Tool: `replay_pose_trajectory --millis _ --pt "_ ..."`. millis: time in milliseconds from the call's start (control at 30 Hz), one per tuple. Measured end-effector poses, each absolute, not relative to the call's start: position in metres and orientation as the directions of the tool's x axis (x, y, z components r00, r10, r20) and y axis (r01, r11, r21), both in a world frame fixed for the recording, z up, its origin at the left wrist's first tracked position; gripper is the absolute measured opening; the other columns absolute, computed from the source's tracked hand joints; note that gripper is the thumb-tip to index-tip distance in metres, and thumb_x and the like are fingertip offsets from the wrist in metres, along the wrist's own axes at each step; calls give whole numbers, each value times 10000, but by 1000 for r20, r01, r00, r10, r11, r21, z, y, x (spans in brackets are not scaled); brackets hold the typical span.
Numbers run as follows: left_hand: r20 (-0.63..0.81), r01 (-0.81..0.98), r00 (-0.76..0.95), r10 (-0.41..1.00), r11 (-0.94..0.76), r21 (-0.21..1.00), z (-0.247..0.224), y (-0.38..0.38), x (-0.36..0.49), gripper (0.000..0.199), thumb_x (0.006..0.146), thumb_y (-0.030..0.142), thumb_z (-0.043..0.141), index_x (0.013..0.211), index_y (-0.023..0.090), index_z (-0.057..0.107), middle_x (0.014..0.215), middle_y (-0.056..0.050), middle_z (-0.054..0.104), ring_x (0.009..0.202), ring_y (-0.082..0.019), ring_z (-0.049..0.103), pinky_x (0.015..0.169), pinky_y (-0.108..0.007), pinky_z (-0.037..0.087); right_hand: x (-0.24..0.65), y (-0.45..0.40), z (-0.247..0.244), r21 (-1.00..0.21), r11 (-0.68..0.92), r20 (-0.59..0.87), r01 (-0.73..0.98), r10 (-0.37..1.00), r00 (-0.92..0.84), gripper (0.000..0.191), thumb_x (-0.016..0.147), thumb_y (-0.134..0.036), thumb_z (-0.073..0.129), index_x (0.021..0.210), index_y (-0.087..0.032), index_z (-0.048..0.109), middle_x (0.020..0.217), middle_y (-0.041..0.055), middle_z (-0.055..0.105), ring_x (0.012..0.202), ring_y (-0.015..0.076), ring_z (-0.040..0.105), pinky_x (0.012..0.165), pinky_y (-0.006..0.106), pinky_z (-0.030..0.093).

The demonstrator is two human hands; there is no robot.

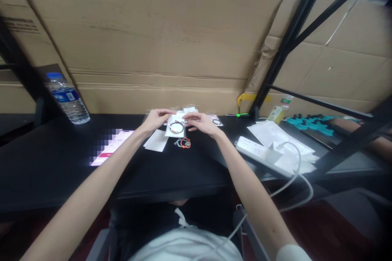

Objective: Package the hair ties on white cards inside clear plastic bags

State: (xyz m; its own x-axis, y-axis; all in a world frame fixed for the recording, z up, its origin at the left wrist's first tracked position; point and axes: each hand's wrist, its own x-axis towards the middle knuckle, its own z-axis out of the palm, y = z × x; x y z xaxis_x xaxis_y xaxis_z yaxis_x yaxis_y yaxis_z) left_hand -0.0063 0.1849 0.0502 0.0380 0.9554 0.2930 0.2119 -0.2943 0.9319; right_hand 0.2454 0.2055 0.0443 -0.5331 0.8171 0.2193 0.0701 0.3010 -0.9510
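Workstation, workshop or packing-room type: black tabletop (190,171) as landmark, cardboard sheeting (159,28) walling its far side. Black metal frame (278,61) at its right; white power strip (252,148) on its right end.

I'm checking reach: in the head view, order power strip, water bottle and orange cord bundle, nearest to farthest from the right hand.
1. Orange cord bundle, left of the right hand
2. Power strip, right side
3. Water bottle, far left
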Motion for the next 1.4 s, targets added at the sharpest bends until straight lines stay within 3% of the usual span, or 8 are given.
replay_pose_trajectory --millis 233,667,833,967,1067,1167,1300,1400 --pt "187 62 -139 972 -180 982 48 190 -9 306 783 203 714 1055 150 844 1082 -142 814 885 -222 745 791 -352 611 255 196 49 -994 90 21 59 703 -711 220 955 -374 791 1060 -217 679 1202 107 799 982 199 816 797 268 675" --pt "291 95 -9 957 -289 953 50 186 -4 330 914 354 747 1190 176 771 1416 -150 691 1137 -255 710 860 -356 648 234 209 32 -933 343 246 107 826 -508 184 978 -349 740 1076 -196 770 1157 96 792 913 160 788 669 206 629" --pt "297 69 -15 955 -295 953 49 189 -3 443 962 369 718 1366 204 645 1473 -174 641 1229 -259 686 904 -369 646 231 218 28 -921 388 344 48 864 -368 186 959 -327 746 1067 -176 768 1114 100 800 889 161 793 659 206 619" --pt "302 228 -106 948 -272 935 43 197 -9 439 989 383 655 1375 184 591 1498 -210 598 1231 -290 686 886 -403 641 235 236 26 -924 377 353 69 907 -228 149 959 -286 712 1037 -171 766 1147 102 802 898 173 801 607 190 599" --pt "384 531 -157 910 -250 810 38 202 -17 389 950 391 667 1278 185 628 1383 -188 678 1159 -316 709 958 -457 598 240 250 25 -928 361 346 97 928 -139 157 964 -286 684 1047 -171 753 1175 106 801 884 176 807 532 165 546" --pt "460 812 -143 877 -162 561 36 201 -25 340 947 379 619 1232 196 649 1285 -184 708 1176 -360 689 1039 -506 531 245 262 24 -925 357 344 128 933 -108 186 951 -309 703 1058 -163 742 1175 123 802 817 171 801 489 163 500" --pt "425 961 -102 899 -21 276 34 197 -31 380 947 293 546 1295 175 641 1313 -242 673 1261 -432 624 999 -545 519 249 272 19 -909 361 349 208 933 -93 185 938 -311 715 1037 -157 739 1117 128 813 713 149 760 510 186 510" --pt "355 982 -78 932 11 188 31 196 -34 428 874 213 603 1294 157 663 1335 -265 670 1271 -471 603 1013 -595 494 251 274 13 -883 368 347 290 930 -121 154 952 -277 674 1028 -159 739 1045 110 822 635 136 728 511 198 510"
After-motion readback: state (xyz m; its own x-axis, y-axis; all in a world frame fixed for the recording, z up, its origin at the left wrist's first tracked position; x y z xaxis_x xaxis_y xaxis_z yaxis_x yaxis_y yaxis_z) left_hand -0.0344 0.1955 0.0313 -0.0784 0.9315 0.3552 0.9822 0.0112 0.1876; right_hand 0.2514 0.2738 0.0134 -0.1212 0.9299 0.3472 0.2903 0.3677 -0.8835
